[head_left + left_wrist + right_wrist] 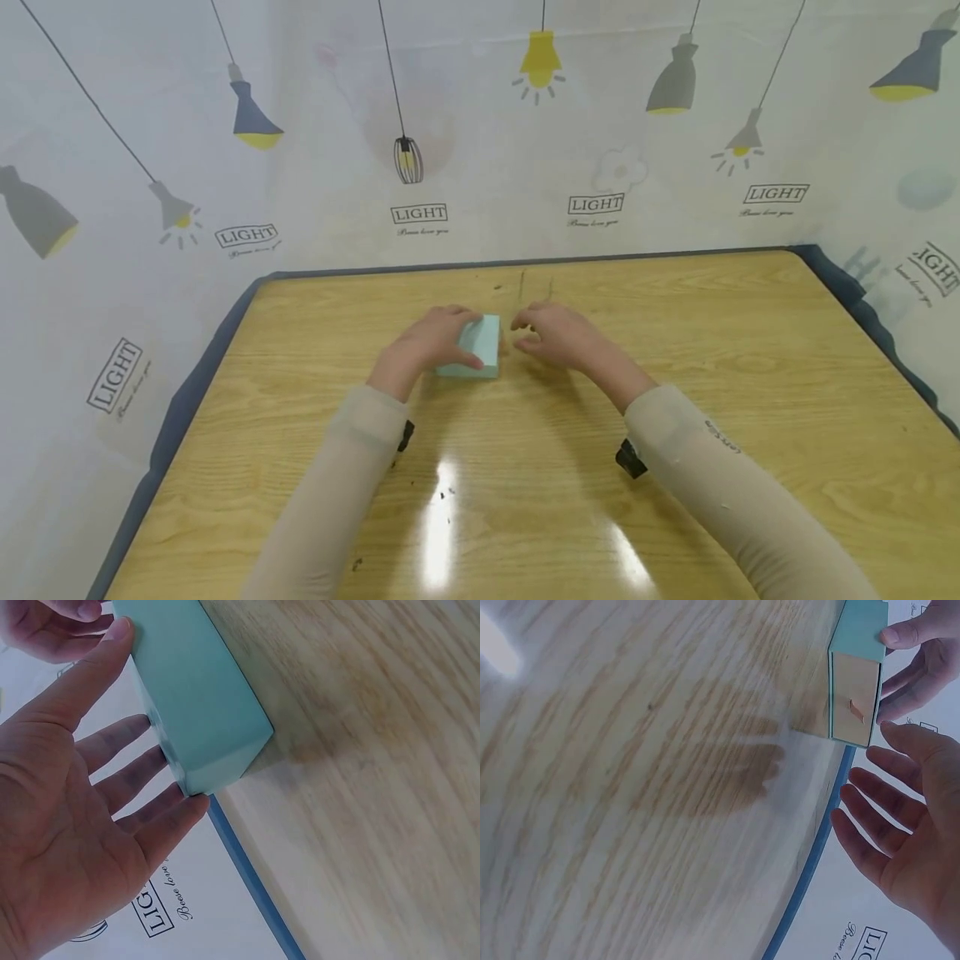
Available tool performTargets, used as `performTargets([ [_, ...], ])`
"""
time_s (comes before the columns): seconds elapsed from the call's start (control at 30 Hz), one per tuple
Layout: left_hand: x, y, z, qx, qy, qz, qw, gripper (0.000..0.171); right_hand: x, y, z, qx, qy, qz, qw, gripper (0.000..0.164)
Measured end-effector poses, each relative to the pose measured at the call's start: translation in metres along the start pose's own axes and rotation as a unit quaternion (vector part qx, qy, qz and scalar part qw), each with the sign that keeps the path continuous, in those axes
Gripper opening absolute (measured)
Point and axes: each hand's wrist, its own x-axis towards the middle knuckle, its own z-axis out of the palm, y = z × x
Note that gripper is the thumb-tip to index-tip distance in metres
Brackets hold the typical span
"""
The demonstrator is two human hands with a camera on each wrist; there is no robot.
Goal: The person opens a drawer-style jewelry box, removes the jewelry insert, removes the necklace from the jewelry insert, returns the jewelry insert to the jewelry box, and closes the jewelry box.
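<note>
A mint-green drawer box (480,343) lies on the wooden table, in front of the person. My left hand (438,340) holds it from the left, thumb on the near side and fingers along the far side; the left wrist view shows the box's smooth green side (199,682). In the right wrist view, the box's pale drawer front (853,697) faces the right hand, with a small orange-brown ribbon tab (856,712) on it. My right hand (558,335) hovers just right of the box, fingers loosely bent and thumb apart, holding nothing.
The wooden table (720,358) has a dark blue border at its edges. Behind it hangs a white cloth (495,167) printed with lamps and lettering. Small dark specks (442,495) and thin marks (522,287) dot the tabletop.
</note>
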Motion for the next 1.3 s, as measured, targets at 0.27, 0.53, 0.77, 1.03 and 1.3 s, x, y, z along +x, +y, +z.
performTargets([
  [0.27,0.002,0.0,0.0,-0.005,0.0,0.003,1.0,0.084,0.006,-0.007,0.004,0.023,-0.002,-0.002,1.0,0.031],
  [0.53,0.005,0.0,-0.002,-0.007,-0.005,0.009,0.9999,0.083,0.006,-0.008,0.007,0.039,-0.001,0.006,0.999,0.03],
  [0.77,0.01,-0.002,-0.003,-0.003,-0.009,0.026,0.9996,0.081,0.006,-0.008,0.01,0.029,0.01,-0.002,1.0,0.027],
  [1.03,0.014,-0.006,-0.002,-0.006,-0.014,0.034,0.9993,0.082,0.009,-0.009,0.013,0.018,0.006,0.004,1.0,0.025],
  [1.3,0.019,-0.009,-0.001,-0.005,-0.018,0.039,0.999,0.082,0.012,-0.01,0.015,0.01,0.009,0.014,1.0,0.022],
])
